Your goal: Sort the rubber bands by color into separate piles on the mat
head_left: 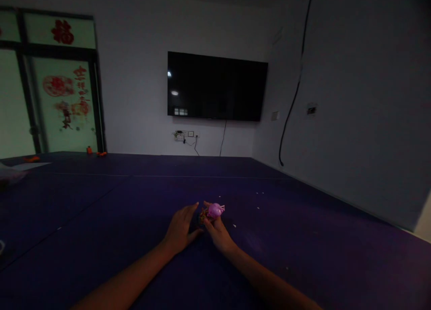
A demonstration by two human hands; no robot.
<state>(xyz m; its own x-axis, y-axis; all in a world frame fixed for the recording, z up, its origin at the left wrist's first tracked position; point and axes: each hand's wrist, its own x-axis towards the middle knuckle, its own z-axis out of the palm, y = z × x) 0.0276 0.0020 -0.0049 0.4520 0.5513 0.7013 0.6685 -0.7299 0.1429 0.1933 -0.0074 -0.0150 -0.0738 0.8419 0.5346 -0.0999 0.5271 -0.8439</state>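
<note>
Head view: the right hand (222,239) grips a small pink ball (214,210) with multicoloured bits (202,215) against it; the left hand (178,230), thumb and fingers spread, curves just beside them. How finished this is cannot be told. Both hands are well apart from the purple surface's (303,256) far and right edges; white scraps (235,225) lie rightward.

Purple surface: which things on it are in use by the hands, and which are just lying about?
Likely in use:
- pink rounded item, in the right hand
- small multicoloured bundle against it, left hand beside

Seemingly lying about:
- white scraps
- orange pieces, far left
- pale sheet
</note>
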